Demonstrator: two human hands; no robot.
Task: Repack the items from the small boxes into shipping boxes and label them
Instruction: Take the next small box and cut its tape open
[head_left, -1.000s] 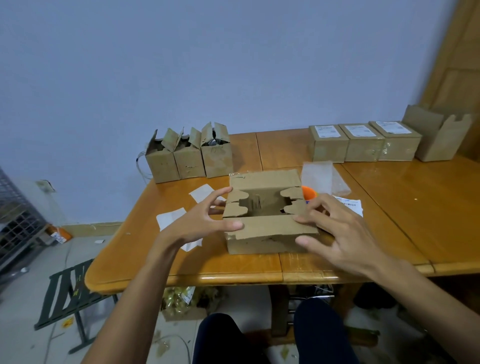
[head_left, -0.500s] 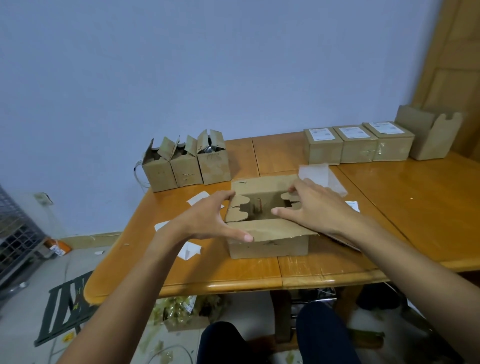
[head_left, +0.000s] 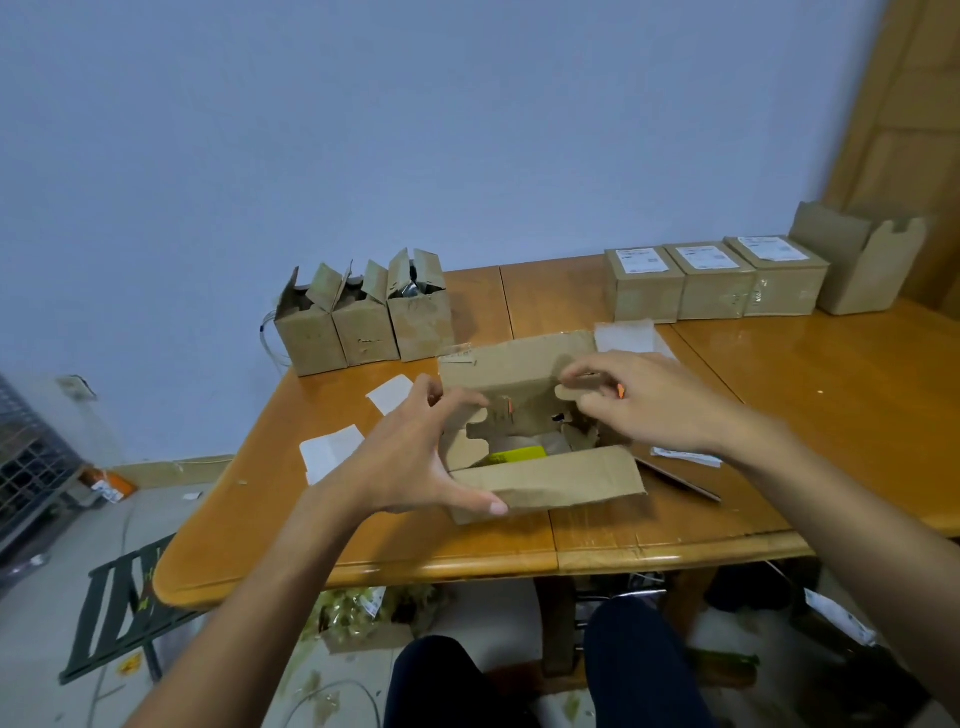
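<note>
Two hands work on one box. The right hand (head_left: 660, 405) pinches the tabbed right flap (head_left: 571, 392) between thumb and forefinger, holding it up over the opening; the grip is narrow and closed on the card. The left hand (head_left: 410, 457) spans the near left corner in a wide grip. Its thumb presses on the front flap (head_left: 561, 478), which is folded outward and down, and its fingers curl over by the left flap (head_left: 475, 434), which leans in over the opening. I cannot tell whether those fingers touch that flap.

The box (head_left: 519, 371) sits near the front edge of the table (head_left: 805, 395) with its top open. A yellow-green item (head_left: 519, 455) shows inside, low against the front wall; I cannot make out what it is.

Around the box lie white paper slips (head_left: 332, 449), with a clear bag (head_left: 626, 335) just behind the right hand and a printed sheet (head_left: 685, 458) under the right wrist. At the back left stand three small boxes (head_left: 363, 322), flaps up, side by side and touching. At the back right three labelled boxes (head_left: 714, 286) stand shut in a row, with one more open box (head_left: 857, 265) beside them.

By my reading, this box is at the closing step, three boxes look finished, and the three small boxes wait their turn. The next move calls for folding both tabbed flaps flat over the item. The front flap must then swing up from its outward fold, so that it and the back flap can close over the tabs. After that a label goes on the lid.
</note>
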